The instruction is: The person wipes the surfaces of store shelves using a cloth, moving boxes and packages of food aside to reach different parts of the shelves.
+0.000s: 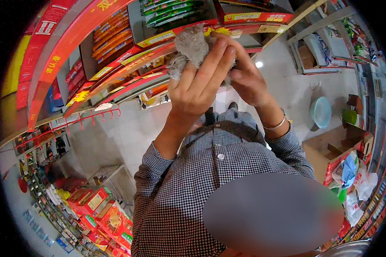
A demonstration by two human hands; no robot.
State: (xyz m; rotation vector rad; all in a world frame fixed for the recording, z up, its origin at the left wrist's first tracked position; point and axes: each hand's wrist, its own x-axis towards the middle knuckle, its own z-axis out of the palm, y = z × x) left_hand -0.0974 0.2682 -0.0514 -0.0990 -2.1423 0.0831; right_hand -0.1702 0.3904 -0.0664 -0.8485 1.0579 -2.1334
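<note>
A crumpled greyish cloth (193, 45) is bunched up in front of the shelf edge. My left hand (193, 86) grips it, the back of the hand facing the camera and folds of cloth sticking out past the fingers. My right hand (249, 75), with a bracelet at the wrist, is beside it, fingers bent around the bundle's right side; part of its grip is hidden behind my left fingers. Close beyond the hands, a red-edged shelf holds a box of green packets (167, 13) and, further left, a box of orange packets (112, 38).
Red hooks (83, 120) line the shelf's left end. Shelving (328, 51) stands across the aisle. On the right are a pale blue basin (320, 112), an open cardboard box (334, 141) and plastic bags (365, 183). Red boxes (109, 218) are stacked at lower left.
</note>
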